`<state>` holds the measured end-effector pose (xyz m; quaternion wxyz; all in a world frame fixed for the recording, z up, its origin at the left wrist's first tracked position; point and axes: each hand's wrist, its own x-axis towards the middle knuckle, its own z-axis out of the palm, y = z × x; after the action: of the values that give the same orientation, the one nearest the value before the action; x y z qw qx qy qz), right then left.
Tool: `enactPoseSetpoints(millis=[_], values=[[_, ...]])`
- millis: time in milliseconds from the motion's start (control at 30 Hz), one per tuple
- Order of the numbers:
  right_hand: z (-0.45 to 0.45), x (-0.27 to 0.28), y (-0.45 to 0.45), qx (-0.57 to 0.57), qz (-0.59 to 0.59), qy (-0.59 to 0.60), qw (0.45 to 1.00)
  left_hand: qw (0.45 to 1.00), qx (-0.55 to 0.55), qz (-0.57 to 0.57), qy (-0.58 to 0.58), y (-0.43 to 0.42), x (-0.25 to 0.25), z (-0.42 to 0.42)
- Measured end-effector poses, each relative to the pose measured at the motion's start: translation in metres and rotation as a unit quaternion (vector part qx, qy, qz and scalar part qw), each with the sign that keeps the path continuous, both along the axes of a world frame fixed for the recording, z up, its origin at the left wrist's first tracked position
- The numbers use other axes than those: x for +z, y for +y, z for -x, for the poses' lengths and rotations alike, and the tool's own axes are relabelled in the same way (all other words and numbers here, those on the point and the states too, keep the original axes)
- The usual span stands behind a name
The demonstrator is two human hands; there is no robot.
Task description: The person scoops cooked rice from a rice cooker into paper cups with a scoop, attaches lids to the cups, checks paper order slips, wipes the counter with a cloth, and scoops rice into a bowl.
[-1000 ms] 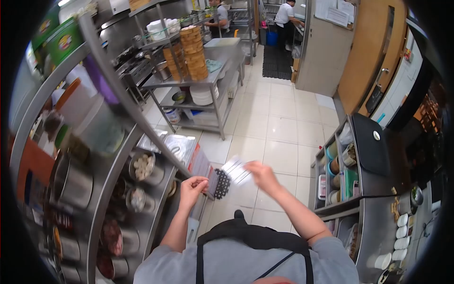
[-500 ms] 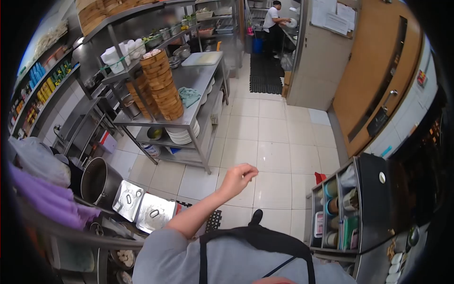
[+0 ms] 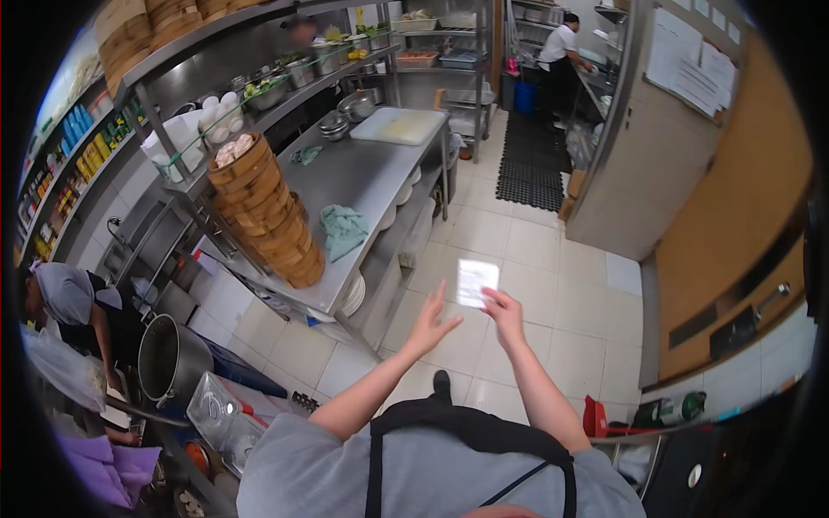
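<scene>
A small white paper slip (image 3: 475,281) with faint, blurred print is pinched in my right hand (image 3: 507,318), held out in front of my chest. The thumb and fingertips grip the slip's lower right corner. Just left of it, my left hand (image 3: 427,326) is open, thumb and fingers spread, apart from the paper. Below both hands are the tiled floor and my dark shoe (image 3: 442,384).
Ahead on the left stands a steel table (image 3: 397,168) with a tall bamboo steamer stack (image 3: 263,211), a green cloth (image 3: 344,229) and a white cutting board (image 3: 399,126). One co-worker (image 3: 69,293) bends at the left; another (image 3: 560,47) stands far back. A brown door (image 3: 734,216) is at right.
My right hand has come into view with the paper slip. My left hand has opened its fingers. The view has moved closer to the steel table, and a co-worker now shows at the left.
</scene>
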<state>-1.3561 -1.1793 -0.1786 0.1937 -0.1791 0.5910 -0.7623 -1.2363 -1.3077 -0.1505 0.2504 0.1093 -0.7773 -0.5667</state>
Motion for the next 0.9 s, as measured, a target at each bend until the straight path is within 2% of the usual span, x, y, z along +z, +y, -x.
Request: enactPoseSetpoints(millis=[33,167,233,267,333,400,433,467,500,533,567,600,633,667,700,733,800,833,867,900], values=[[0.007,0.026,-0.03,0.033,0.041,0.036,0.998,0.993,0.004,-0.065,0.099,-0.016,0.005,0.028],[0.07,0.067,-0.105,0.032,0.076,0.092,0.992,0.995,0.024,-0.037,0.092,-0.074,0.072,0.13],[0.121,0.075,-0.114,-0.06,0.064,0.156,0.984,0.987,0.024,0.126,0.094,-0.104,0.102,0.178],[0.151,0.072,-0.111,-0.074,0.057,0.178,0.98,0.987,0.036,0.128,0.094,-0.127,0.11,0.207],[0.216,0.056,-0.083,-0.106,0.004,0.212,0.971,0.92,0.103,0.294,0.239,-0.18,0.125,0.267],[0.297,0.002,-0.036,-0.197,-0.044,0.23,0.952,0.876,0.186,0.329,0.298,-0.247,0.171,0.318],[0.332,-0.014,-0.002,-0.255,-0.179,0.309,0.899,0.838,0.253,0.359,0.324,-0.281,0.201,0.34],[0.37,-0.043,0.035,-0.289,-0.217,0.3,0.883,0.822,0.286,0.357,0.34,-0.338,0.222,0.368],[0.399,-0.062,0.071,-0.309,-0.223,0.215,0.899,0.783,0.339,0.363,0.375,-0.373,0.257,0.384],[0.421,-0.073,0.101,-0.358,-0.227,0.147,0.894,0.773,0.392,0.339,0.366,-0.398,0.288,0.393],[0.456,-0.107,0.137,-0.414,-0.235,0.113,0.872,0.712,0.431,0.363,0.42,-0.445,0.311,0.406],[0.48,-0.123,0.163,-0.448,-0.21,0.1,0.864,0.683,0.487,0.349,0.417,-0.491,0.329,0.416],[0.504,-0.131,0.179,-0.466,-0.259,0.073,0.843,0.71,0.501,0.258,0.423,-0.541,0.344,0.426],[0.533,-0.138,0.183,-0.483,-0.305,0.046,0.819,0.697,0.541,0.224,0.414,-0.565,0.358,0.431],[0.569,-0.145,0.177,-0.476,-0.299,0.049,0.826,0.659,0.589,0.257,0.39,-0.614,0.369,0.434],[0.61,-0.155,0.168,-0.449,-0.326,0.061,0.83,0.648,0.618,0.249,0.37,-0.651,0.38,0.435],[0.686,-0.152,0.117,-0.411,-0.349,0.079,0.838,0.63,0.652,0.232,0.352,-0.673,0.405,0.44],[0.725,-0.144,0.074,-0.383,-0.308,0.114,0.864,0.624,0.664,0.232,0.339,-0.688,0.415,0.439],[0.754,-0.12,0.024,-0.351,-0.268,0.146,0.885,0.59,0.696,0.279,0.3,-0.685,0.424,0.438],[0.783,-0.099,-0.023,-0.313,-0.33,0.26,0.852,0.555,0.722,0.325,0.256,-0.682,0.432,0.438]])
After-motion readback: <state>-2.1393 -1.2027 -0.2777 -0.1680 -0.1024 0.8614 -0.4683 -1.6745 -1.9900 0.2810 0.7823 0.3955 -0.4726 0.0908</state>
